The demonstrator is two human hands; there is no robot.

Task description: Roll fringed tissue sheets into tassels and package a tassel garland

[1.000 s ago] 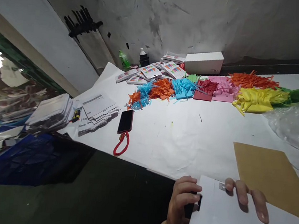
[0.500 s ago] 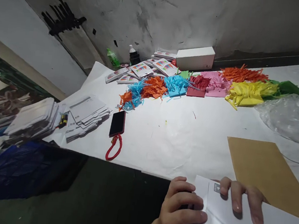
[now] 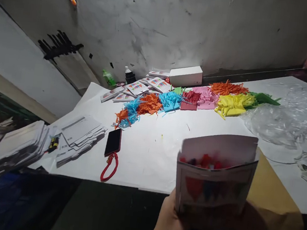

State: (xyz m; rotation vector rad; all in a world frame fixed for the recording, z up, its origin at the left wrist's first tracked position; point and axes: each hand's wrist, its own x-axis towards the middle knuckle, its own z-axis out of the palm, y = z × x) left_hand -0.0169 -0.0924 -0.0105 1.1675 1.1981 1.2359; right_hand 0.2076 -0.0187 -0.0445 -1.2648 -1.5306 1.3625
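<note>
Upright in front of me is a white cardboard box (image 3: 215,207) with colourful pennants printed on its face. Its top flap stands up, and reddish and other coloured pieces (image 3: 207,161) show inside, blurred. My left hand (image 3: 169,216) is closed around the box's lower left side. On the lower right my right hand (image 3: 254,224) grips it too, dark and with its fingers hidden behind the box. Partly under the box and the right forearm lies a brown kraft sheet or envelope (image 3: 275,188).
Bundles of fringed tissue paper, such as a yellow bundle (image 3: 234,105), line the back. Behind them are printed flat boxes (image 3: 137,88) and a long white box (image 3: 186,76). A phone (image 3: 113,142), stacked flattened cartons (image 3: 80,136) and clear plastic bags (image 3: 277,123) lie around.
The white box has turned from lying with its plain side up to standing with its opening and printed face showing. My hands have moved to its lower sides. The view has tilted up.
</note>
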